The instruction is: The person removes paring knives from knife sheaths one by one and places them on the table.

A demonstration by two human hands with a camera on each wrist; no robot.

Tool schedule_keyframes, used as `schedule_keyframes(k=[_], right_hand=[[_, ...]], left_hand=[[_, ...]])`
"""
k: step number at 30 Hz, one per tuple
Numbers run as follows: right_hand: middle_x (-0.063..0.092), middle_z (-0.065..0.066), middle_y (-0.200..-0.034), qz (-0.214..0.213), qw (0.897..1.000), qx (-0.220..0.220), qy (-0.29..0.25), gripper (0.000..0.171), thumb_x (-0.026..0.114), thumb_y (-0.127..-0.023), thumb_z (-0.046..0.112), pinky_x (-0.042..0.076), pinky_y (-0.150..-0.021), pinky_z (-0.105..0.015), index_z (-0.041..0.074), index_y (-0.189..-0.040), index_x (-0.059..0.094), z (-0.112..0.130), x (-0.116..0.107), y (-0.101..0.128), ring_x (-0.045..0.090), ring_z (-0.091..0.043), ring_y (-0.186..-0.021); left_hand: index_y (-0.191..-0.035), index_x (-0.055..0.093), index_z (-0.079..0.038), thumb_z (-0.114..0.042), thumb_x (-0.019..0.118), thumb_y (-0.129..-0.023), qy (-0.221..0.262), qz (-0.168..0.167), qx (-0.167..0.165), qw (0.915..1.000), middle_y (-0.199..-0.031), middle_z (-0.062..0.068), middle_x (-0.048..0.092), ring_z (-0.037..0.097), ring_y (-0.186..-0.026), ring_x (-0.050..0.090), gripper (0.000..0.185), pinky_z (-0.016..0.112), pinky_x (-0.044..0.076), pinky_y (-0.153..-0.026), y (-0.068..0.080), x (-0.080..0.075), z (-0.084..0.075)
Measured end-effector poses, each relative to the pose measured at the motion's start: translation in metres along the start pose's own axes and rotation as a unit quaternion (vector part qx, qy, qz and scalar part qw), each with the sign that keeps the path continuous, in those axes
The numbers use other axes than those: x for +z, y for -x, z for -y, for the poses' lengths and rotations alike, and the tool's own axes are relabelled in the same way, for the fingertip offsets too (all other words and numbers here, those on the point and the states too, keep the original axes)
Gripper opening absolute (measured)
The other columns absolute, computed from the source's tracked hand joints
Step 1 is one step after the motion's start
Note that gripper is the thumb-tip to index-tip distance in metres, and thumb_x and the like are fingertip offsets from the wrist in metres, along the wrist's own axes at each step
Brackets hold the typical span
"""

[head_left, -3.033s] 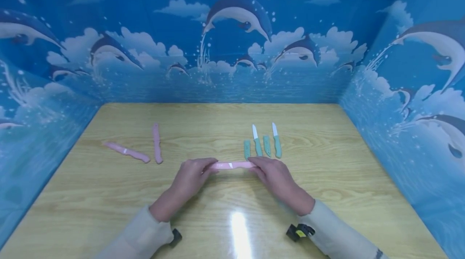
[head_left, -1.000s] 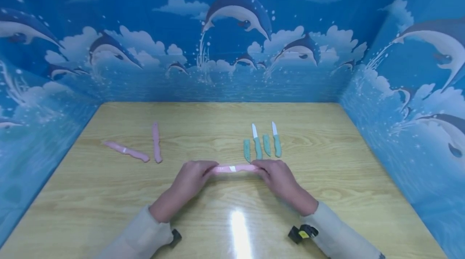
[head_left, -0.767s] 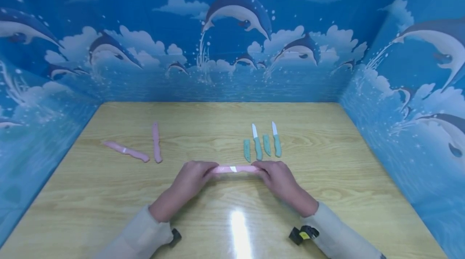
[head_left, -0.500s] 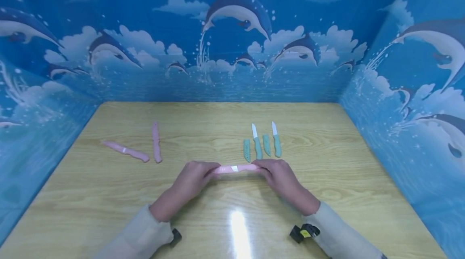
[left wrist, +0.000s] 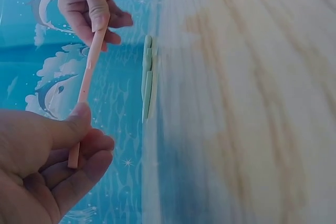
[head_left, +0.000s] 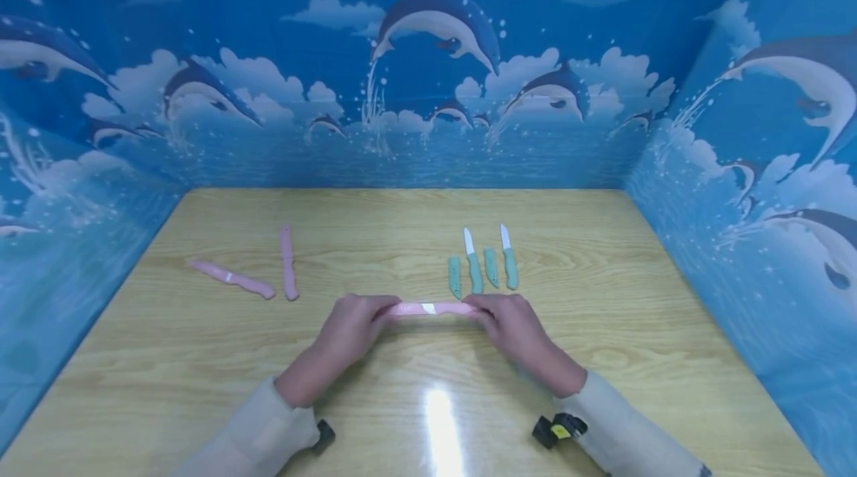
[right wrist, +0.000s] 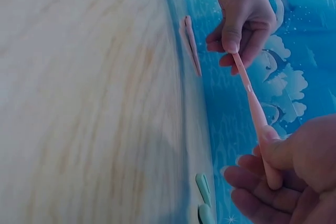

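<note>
Pink sheathed knife (head_left: 428,308) is held level just above the table (head_left: 602,328), spanning both grips. Left hand (head_left: 351,330) pinches one end, right hand (head_left: 515,328) pinches the other. Two green knives (head_left: 492,265) with their green sheaths lie just beyond.

Pale pink sheathed knife (head_left: 428,308), with a thin white band at mid-length, held between left hand (head_left: 351,332) and right hand (head_left: 515,332). At 10 o'clock from it, two further pale pink knives (head_left: 257,274). At 1 o'clock, a mint-green set (head_left: 483,269): two knives with white blades, two green sheaths. Table (head_left: 602,298): light yellow wood grain. Walls (head_left: 428,75): deep blue, printed with grey-and-white dolphins, white clouds, bubbles. Sleeves (head_left: 268,436): cream.
</note>
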State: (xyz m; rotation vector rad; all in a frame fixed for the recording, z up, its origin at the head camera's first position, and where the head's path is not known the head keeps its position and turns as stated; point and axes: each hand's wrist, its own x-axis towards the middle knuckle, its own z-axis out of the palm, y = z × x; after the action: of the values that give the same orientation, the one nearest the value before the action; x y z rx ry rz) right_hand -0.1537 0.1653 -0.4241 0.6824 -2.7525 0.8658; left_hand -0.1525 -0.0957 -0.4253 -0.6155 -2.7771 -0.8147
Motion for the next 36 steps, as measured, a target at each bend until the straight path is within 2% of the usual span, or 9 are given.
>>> schedule_keyframes(k=[3, 6, 10, 12, 18, 21, 24, 29, 36], right_hand=[[0.074, -0.008, -0.099, 0.005, 1.0, 0.004, -0.002, 0.019, 0.071, -0.088, 0.005, 0.054, -0.062, -0.023, 0.007, -0.106, 0.074, 0.0002, -0.0006, 0.0008, 0.066, -0.011, -0.072], [0.074, -0.008, -0.102, -0.003, 1.0, 0.007, 0.002, 0.021, 0.072, -0.086, 0.004, 0.058, -0.071, -0.027, 0.008, -0.106, 0.074, -0.0005, -0.0013, 0.0017, 0.071, -0.017, -0.086], [0.074, -0.009, -0.101, 0.012, 1.0, 0.004, -0.012, 0.02, 0.071, -0.087, 0.006, 0.055, -0.062, -0.023, 0.006, -0.107, 0.074, -0.001, -0.0016, 0.0028, 0.065, -0.011, -0.07], [0.074, -0.01, -0.101, 0.023, 1.0, -0.003, -0.019, 0.021, 0.071, -0.088, 0.007, 0.052, -0.058, -0.022, 0.006, -0.108, 0.073, -0.001, -0.0011, 0.003, 0.061, -0.008, -0.067], [0.073, -0.009, -0.106, 0.013, 1.0, -0.004, -0.017, 0.022, 0.071, -0.087, 0.006, 0.058, -0.077, -0.032, 0.007, -0.109, 0.073, -0.0016, -0.0022, 0.0023, 0.07, -0.02, -0.094], [0.073, -0.01, -0.106, 0.018, 1.0, -0.003, -0.023, 0.021, 0.07, -0.088, 0.007, 0.057, -0.07, -0.028, 0.007, -0.109, 0.073, -0.0017, -0.0034, 0.0031, 0.07, -0.018, -0.085], [0.072, -0.012, -0.107, 0.019, 0.999, -0.009, -0.024, 0.022, 0.069, -0.089, 0.007, 0.056, -0.067, -0.026, 0.005, -0.11, 0.072, -0.0016, -0.0038, 0.0042, 0.07, -0.018, -0.085], [0.072, -0.01, -0.107, 0.0, 1.0, -0.009, -0.014, 0.021, 0.07, -0.088, 0.004, 0.058, -0.081, -0.034, 0.006, -0.108, 0.073, -0.0025, -0.0046, 0.004, 0.069, -0.024, -0.099], [0.072, -0.013, -0.108, 0.003, 1.0, -0.013, -0.016, 0.022, 0.069, -0.089, 0.004, 0.058, -0.077, -0.032, 0.003, -0.11, 0.072, -0.0013, -0.0052, 0.0062, 0.07, -0.024, -0.095]], left_hand=[[-0.101, 0.074, -0.006, -0.006, 0.074, -0.083, -0.002, 0.002, 0.006, 1.0, -0.092, 0.01, 0.074, 0.02, -0.078, 0.072, 0.017, 0.031, 0.059, -0.07, 0.0003, 0.0006, 0.0004], [-0.101, 0.074, -0.006, -0.006, 0.074, -0.084, -0.003, 0.005, 0.02, 0.9998, -0.095, 0.01, 0.074, 0.022, -0.083, 0.072, 0.018, 0.032, 0.059, -0.074, 0.0001, 0.0015, 0.0006], [-0.101, 0.074, -0.006, -0.007, 0.074, -0.084, -0.001, 0.0, 0.02, 0.9998, -0.095, 0.01, 0.074, 0.022, -0.083, 0.072, 0.017, 0.033, 0.059, -0.074, 0.0018, 0.0004, 0.0012], [-0.1, 0.074, -0.006, -0.007, 0.074, -0.084, 0.0, -0.004, 0.017, 0.9999, -0.094, 0.01, 0.074, 0.023, -0.082, 0.072, 0.016, 0.034, 0.059, -0.074, 0.0034, -0.0005, 0.0019], [-0.101, 0.075, -0.007, -0.007, 0.074, -0.084, 0.008, 0.001, 0.026, 0.9996, -0.096, 0.01, 0.074, 0.023, -0.084, 0.072, 0.017, 0.034, 0.059, -0.075, 0.0044, -0.0015, 0.0019], [-0.101, 0.074, -0.007, -0.008, 0.074, -0.084, 0.007, 0.001, 0.019, 0.9998, -0.093, 0.01, 0.074, 0.022, -0.08, 0.072, 0.017, 0.033, 0.059, -0.072, 0.0037, -0.0018, 0.0013], [-0.101, 0.074, -0.007, -0.008, 0.074, -0.084, 0.005, -0.004, 0.013, 0.9999, -0.092, 0.01, 0.074, 0.021, -0.078, 0.072, 0.017, 0.032, 0.059, -0.07, 0.0034, -0.0017, 0.0015], [-0.101, 0.075, -0.006, -0.005, 0.074, -0.083, 0.012, -0.004, 0.028, 0.9995, -0.093, 0.01, 0.074, 0.021, -0.08, 0.072, 0.018, 0.032, 0.059, -0.071, 0.003, -0.0009, 0.0011], [-0.1, 0.075, -0.006, -0.007, 0.075, -0.083, 0.011, -0.008, 0.019, 0.9997, -0.09, 0.01, 0.074, 0.02, -0.075, 0.071, 0.017, 0.03, 0.059, -0.068, 0.0023, -0.0015, 0.0003]])
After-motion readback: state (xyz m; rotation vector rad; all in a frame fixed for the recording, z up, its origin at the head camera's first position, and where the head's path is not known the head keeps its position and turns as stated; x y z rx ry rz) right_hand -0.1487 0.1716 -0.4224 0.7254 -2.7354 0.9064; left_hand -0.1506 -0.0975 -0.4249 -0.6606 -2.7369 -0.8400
